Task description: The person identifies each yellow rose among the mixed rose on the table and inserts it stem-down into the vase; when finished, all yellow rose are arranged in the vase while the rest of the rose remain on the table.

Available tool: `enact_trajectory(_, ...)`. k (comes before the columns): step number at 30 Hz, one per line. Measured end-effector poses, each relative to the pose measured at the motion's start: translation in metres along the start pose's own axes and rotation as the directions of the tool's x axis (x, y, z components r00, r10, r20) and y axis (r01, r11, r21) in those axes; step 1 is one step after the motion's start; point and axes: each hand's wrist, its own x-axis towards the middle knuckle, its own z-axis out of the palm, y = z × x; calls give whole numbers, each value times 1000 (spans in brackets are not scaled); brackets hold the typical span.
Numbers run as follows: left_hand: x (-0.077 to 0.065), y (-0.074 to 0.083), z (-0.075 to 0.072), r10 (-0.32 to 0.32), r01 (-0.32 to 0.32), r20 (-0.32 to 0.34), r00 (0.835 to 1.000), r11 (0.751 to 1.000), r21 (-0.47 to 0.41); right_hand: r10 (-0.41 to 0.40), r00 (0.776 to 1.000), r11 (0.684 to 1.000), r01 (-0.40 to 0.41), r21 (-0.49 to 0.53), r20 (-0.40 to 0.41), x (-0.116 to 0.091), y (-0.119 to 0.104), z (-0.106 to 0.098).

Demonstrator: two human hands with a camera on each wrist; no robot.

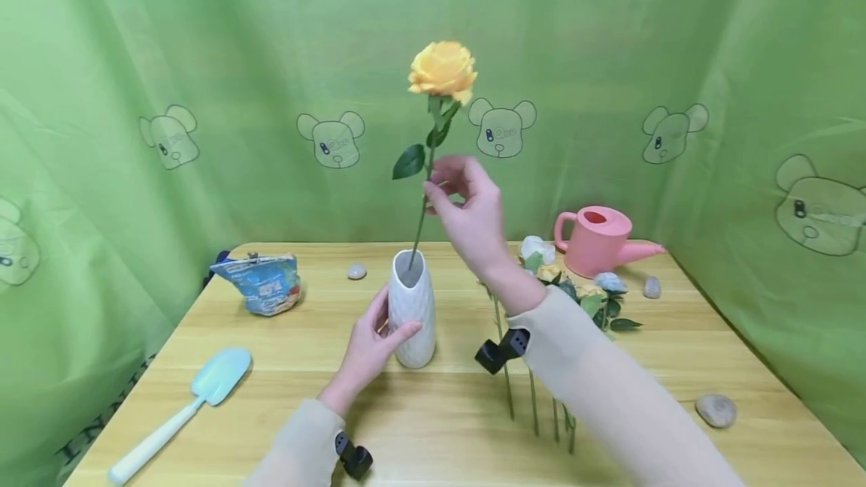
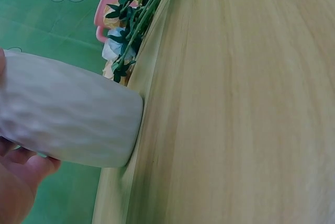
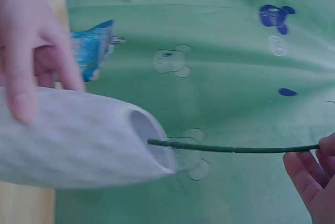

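A yellow artificial rose (image 1: 443, 72) stands high over a white textured vase (image 1: 414, 322). My right hand (image 1: 470, 205) pinches its green stem (image 3: 235, 149) between thumb and fingers, below the leaves. The stem's lower end is at the vase's slanted mouth, as the right wrist view shows from the side. With my left hand (image 1: 372, 340) I grip the vase around its body, thumb across the front; the fingers behind it are partly hidden. In the left wrist view the vase's base meets the wooden table (image 2: 225, 103).
Several white, blue and yellow flowers (image 1: 551, 273) lie to the right, stems toward me, partly behind my right sleeve. Behind them is a pink watering can (image 1: 598, 243). A blue bag (image 1: 267, 284) and a light blue trowel (image 1: 219, 376) lie left. Stones, including one grey (image 1: 716, 410), dot the table.
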Motion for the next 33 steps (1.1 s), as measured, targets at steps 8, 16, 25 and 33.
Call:
enact_trajectory(8,1,0,4,-9,9,27,1000,1000,-3,79,983,964,-34,-263,165,-34,42,8)
enact_trajectory(16,2,2,5,-16,15,39,999,1000,21,3,985,909,68,-412,170,-55,54,0)
enact_trajectory(25,1,2,3,-30,29,6,1000,999,19,150,987,943,-125,-310,58,-89,70,-43)
enact_trajectory(33,-3,2,1,-47,47,-16,999,999,-3,315,946,873,-254,-416,84,-118,75,-96)
